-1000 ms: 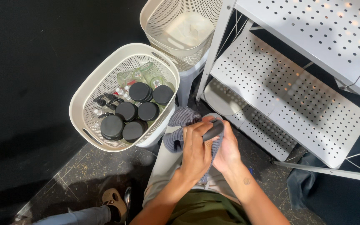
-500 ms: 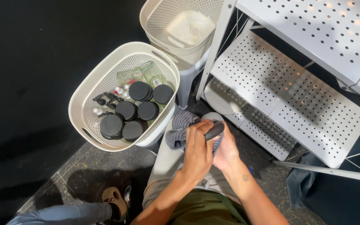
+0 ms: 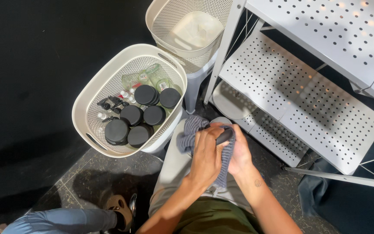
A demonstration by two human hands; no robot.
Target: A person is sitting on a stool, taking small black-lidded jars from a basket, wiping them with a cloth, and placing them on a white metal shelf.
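My left hand point(image 3: 206, 154) presses a grey striped cloth point(image 3: 190, 135) around a dark, black-lidded object point(image 3: 224, 136), over my lap. Under the cloth, my right hand point(image 3: 240, 151) cups the same object from the right side. Most of the object is hidden by cloth and fingers. To the left, beside my knee, stands a cream perforated basket point(image 3: 92, 96). It holds several jars with black lids point(image 3: 140, 117), small bottles and clear bags.
A second cream basket point(image 3: 166, 17) with a white container inside sits on a stool at the top. A white perforated metal shelf rack point(image 3: 308, 91) fills the right side. Another person's leg and shoe point(image 3: 113, 208) are at the lower left on the dark floor.
Both hands stay on the cloth and object; the cloth has shifted slightly as my left hand rubs over it. The leg at lower left has moved further in.
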